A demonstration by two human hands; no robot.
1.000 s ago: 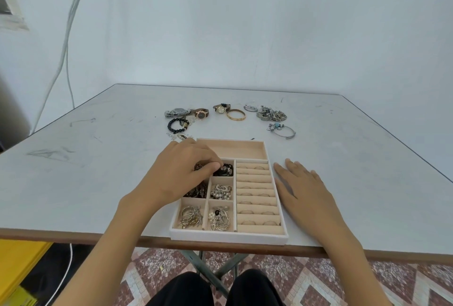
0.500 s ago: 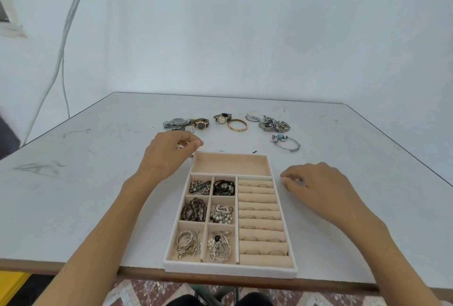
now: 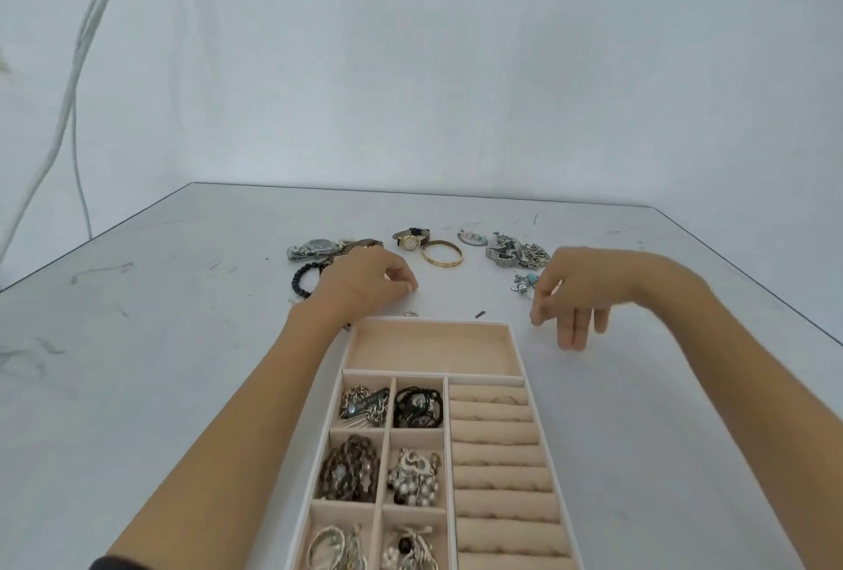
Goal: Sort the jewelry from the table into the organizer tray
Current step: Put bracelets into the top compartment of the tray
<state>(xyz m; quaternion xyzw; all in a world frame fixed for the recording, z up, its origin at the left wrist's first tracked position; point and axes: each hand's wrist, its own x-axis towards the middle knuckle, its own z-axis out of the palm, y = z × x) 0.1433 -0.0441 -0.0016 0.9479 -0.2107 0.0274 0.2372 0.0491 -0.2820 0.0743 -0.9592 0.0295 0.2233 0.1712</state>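
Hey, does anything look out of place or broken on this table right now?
Nothing looks broken or spilled. Two tiny loose bits lie on the table just beyond the far rim of the organizer tray, apart from the jewelry row: a dark sliver and a silvery scrap, too small to identify.

Left hand (image 3: 365,282) out of the tray (image 3: 433,350), now past its far corner, right hand (image 3: 575,291) lifted off the table (image 3: 182,341), fingers dangling.

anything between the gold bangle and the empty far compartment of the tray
Nothing visible. Only bare table lies between the gold bangle and the empty compartment; the left hand sits off to one side.
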